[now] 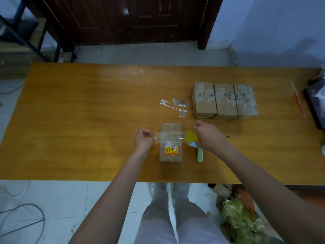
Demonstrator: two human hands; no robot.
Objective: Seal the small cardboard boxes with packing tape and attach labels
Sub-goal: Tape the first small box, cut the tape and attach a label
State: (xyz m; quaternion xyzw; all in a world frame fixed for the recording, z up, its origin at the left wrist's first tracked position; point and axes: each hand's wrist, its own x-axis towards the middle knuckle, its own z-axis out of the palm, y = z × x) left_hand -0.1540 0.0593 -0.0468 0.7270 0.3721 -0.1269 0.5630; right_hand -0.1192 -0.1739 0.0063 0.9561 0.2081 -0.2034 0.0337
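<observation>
A small cardboard box (171, 155) lies on the wooden table (84, 110) in front of me, with a red and yellow label (171, 150) on its top. A strip of clear packing tape (168, 135) stretches across the box, above it. My left hand (142, 140) pinches the strip's free end just left of the box. My right hand (208, 135) grips a yellow tape dispenser (192, 136) just right of the box. Three more small boxes (224, 101) stand side by side at the back right.
Torn tape scraps (175, 105) stick to the table between the boxes. A pale green handle (200, 155) lies by the dispenser. A red pen (298, 99) and a dark object (316, 103) sit at the right edge. Green-white filling (241, 221) is piled on the floor.
</observation>
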